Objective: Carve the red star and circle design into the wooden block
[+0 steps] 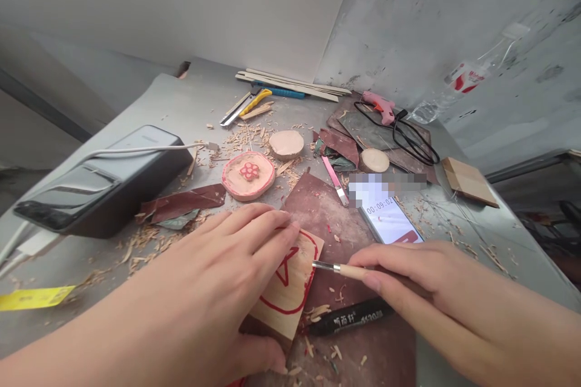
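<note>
My left hand point(240, 272) grips a square wooden block point(297, 308) from its left side, fingers over the top and thumb at the near edge. Red lines on the block form a rounded outline around a star-like figure, partly covered by my fingers. In my right hand point(422, 290) is a wood carving chisel point(349, 271) with a pale handle. Its metal tip touches or nearly touches the red line at the block's right edge. Beneath the block lies a reddish-brown sheet of sandpaper point(313, 199). A black marker point(349, 316) rests just below the chisel.
Wood shavings scatter over the grey table point(154, 103). A power bank point(136, 157) stands left, a phone point(388, 211) right. Wood slices point(287, 144), a carved flower disc point(236, 184), a yellow utility knife point(256, 101), a pink glue gun point(380, 107) and a bottle point(472, 75) sit farther back.
</note>
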The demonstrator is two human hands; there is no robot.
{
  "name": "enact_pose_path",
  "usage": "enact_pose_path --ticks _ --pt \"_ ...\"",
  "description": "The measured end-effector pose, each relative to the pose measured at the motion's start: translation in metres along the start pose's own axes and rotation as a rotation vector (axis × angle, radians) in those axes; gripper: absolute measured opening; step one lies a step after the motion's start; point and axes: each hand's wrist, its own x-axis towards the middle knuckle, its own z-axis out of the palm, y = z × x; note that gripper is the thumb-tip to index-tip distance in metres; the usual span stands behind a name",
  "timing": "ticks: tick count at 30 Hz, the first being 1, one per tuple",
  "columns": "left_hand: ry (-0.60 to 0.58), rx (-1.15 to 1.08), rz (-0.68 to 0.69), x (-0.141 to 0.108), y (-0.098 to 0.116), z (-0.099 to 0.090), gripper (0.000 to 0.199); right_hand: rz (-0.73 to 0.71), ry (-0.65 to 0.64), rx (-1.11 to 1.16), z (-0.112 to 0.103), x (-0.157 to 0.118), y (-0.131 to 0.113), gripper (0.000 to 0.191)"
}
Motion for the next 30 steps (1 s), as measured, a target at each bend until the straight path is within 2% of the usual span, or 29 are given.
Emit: enact_pose_path --ticks 4,7,12,15,19,26,30 --pt "0.03 -0.012 -0.055 -0.008 0.003 0.011 0.116 0.048 -0.084 0.111 0.0 0.012 -0.009 0.038" --pt "0.008 -0.065 -0.129 -0.016 0.004 0.018 0.11 0.042 -0.12 0.153 0.002 0.012 -0.008 0.04" --pt "0.017 -0.157 -0.138 -0.016 0.006 0.019 0.108 -0.057 -0.026 0.121 0.007 0.005 -0.001 0.039" --pt "0.027 -0.135 -0.189 -0.012 0.011 0.017 0.104 -0.105 0.016 0.128 0.011 0.006 -0.001 0.042" --pt "0.004 -0.095 -0.158 -0.01 0.013 0.018 0.11 -0.128 0.078 0.129 0.019 0.003 0.0 0.039" --pt "0.086 -0.245 -0.123 -0.018 0.006 0.038 0.108 -0.038 0.032 0.089 0.027 0.001 -0.006 0.038" --pt "0.037 -0.228 -0.148 -0.013 0.01 0.029 0.103 -0.061 0.019 0.104 0.03 0.008 -0.01 0.041"
